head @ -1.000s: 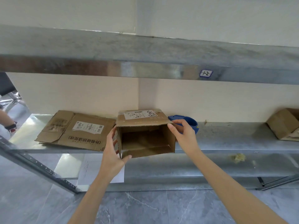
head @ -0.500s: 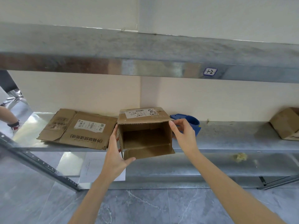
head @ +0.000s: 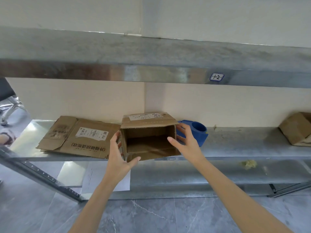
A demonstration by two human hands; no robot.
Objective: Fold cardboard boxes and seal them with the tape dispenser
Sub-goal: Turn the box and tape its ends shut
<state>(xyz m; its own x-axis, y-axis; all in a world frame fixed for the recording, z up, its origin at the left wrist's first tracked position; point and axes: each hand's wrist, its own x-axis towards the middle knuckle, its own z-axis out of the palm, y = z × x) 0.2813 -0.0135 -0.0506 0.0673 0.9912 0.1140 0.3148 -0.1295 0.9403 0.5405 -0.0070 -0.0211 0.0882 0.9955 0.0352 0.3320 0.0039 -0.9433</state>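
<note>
The brown corrugated cardboard box (head: 149, 137) lies on its side on the grey metal shelf (head: 235, 143), open mouth facing the person, between the two hands. The left hand (head: 117, 157) rests against the box's left wall, fingers straight, thumb spread at the lower front edge. The right hand (head: 185, 143) is spread open just beside the right wall; contact cannot be confirmed.

Judgement: the box is squared up but its mouth is neither closed nor taped. Recommended: brace both walls evenly, hold the corners square, then fold the flaps flush before taping.

The blue plastic tape dispenser (head: 199, 132) sits just behind the right hand. A flattened brown cardboard sheet (head: 80, 137) lies left of the left hand.
</note>
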